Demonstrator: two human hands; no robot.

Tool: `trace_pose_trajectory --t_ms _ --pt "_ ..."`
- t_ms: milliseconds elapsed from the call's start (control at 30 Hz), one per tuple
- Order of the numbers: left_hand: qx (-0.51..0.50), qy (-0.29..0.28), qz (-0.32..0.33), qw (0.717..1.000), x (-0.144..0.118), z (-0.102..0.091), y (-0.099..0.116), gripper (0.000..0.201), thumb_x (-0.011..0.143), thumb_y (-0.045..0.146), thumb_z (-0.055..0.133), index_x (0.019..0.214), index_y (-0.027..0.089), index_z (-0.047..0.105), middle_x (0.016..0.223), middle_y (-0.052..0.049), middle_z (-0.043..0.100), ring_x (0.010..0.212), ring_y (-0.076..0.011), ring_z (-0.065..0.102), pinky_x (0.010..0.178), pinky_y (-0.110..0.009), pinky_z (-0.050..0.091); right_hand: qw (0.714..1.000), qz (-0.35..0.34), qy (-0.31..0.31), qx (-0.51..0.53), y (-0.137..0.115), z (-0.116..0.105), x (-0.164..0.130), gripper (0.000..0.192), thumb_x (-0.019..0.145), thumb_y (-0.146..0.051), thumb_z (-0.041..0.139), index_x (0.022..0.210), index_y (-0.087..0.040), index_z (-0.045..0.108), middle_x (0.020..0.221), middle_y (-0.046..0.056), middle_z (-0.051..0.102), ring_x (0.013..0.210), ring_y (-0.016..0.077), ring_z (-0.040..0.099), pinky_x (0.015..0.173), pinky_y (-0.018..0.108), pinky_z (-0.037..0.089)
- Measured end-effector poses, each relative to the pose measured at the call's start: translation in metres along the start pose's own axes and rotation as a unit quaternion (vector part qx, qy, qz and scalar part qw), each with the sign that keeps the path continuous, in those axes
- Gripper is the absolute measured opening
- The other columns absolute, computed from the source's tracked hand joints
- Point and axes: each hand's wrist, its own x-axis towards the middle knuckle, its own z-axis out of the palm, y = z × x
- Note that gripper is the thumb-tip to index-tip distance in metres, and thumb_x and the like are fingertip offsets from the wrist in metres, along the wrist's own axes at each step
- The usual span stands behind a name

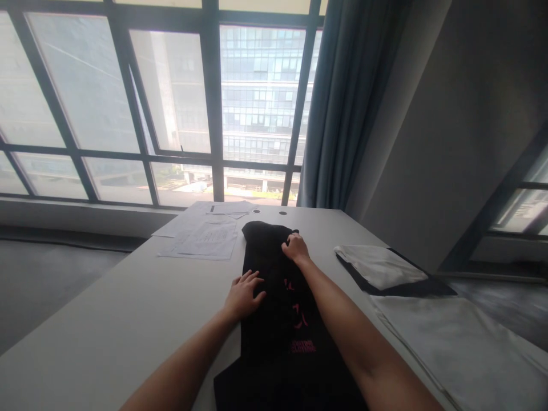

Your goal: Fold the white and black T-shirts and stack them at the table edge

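Observation:
A black garment point(274, 319) with pink lettering and marks lies lengthwise on the white table, partly folded, its far end near the table's back. My left hand point(245, 294) rests flat on its left edge, fingers spread. Farther up, my right hand point(295, 248) has its fingers curled and pinched at the garment's far right edge. My right forearm crosses over the right side of the cloth and hides part of it. The near end runs out of view at the bottom.
Several printed paper sheets point(205, 237) lie at the back left of the white table point(128, 319). To the right are a folded white cloth point(381, 265) on a dark one point(432, 285) and a larger white cloth point(466, 342). Behind stand windows and a grey-blue curtain point(338, 114).

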Motion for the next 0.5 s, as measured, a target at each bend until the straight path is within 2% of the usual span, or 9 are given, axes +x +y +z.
trace_pose_trajectory --t_ms 100,200,267,333,433,500 --pt "0.009 0.012 -0.002 1.000 -0.001 -0.001 0.002 0.040 0.084 0.041 0.059 0.122 0.031 0.065 0.146 -0.003 0.053 0.141 -0.0284 0.039 0.114 -0.050 0.031 0.993 0.086 -0.085 -0.013 0.036 0.007 -0.006 0.035 0.081 -0.041 0.064 0.101 -0.013 0.072 0.111 0.017 0.068 0.105 0.0283 0.064 0.089 0.033 0.049" --pt "0.006 0.025 0.003 1.000 -0.001 -0.002 0.003 0.039 0.083 0.041 0.059 0.120 0.030 0.066 0.142 -0.003 0.057 0.138 -0.0286 0.044 0.112 -0.048 0.034 0.988 0.133 -0.077 0.018 0.051 0.011 -0.006 0.044 0.088 -0.054 0.053 0.097 -0.015 0.073 0.104 0.015 0.072 0.103 0.0281 0.066 0.086 0.033 0.049" --pt "0.005 0.027 0.004 1.000 -0.001 -0.003 0.003 0.038 0.083 0.042 0.060 0.119 0.030 0.067 0.141 -0.003 0.058 0.137 -0.0290 0.044 0.112 -0.048 0.035 0.985 0.154 -0.071 0.025 0.055 0.012 -0.002 0.048 0.091 -0.055 0.046 0.093 -0.015 0.074 0.101 0.016 0.073 0.102 0.0280 0.066 0.086 0.034 0.050" --pt "0.006 0.026 0.001 1.000 -0.002 -0.004 0.004 0.038 0.084 0.041 0.060 0.119 0.029 0.067 0.141 -0.003 0.057 0.137 -0.0292 0.044 0.113 -0.048 0.034 0.981 0.170 -0.091 0.007 0.055 0.012 0.001 0.045 0.089 -0.053 0.049 0.098 -0.016 0.074 0.104 0.016 0.072 0.103 0.0289 0.065 0.087 0.037 0.049" --pt "0.005 0.023 -0.005 1.000 -0.002 -0.004 0.004 0.038 0.084 0.041 0.061 0.119 0.029 0.066 0.143 -0.003 0.056 0.138 -0.0291 0.043 0.114 -0.049 0.033 0.978 0.180 -0.091 -0.048 0.051 0.016 0.001 0.045 0.083 -0.043 0.060 0.118 -0.017 0.067 0.121 0.019 0.064 0.112 0.0325 0.059 0.095 0.047 0.044" --pt "0.004 0.020 -0.007 1.000 -0.002 -0.004 0.005 0.038 0.084 0.041 0.061 0.120 0.029 0.066 0.143 -0.003 0.056 0.139 -0.0289 0.042 0.114 -0.049 0.032 0.986 0.139 -0.059 -0.075 0.046 0.022 -0.002 0.053 0.085 -0.039 0.058 0.133 -0.017 0.058 0.137 0.021 0.053 0.126 0.0349 0.049 0.104 0.054 0.034"
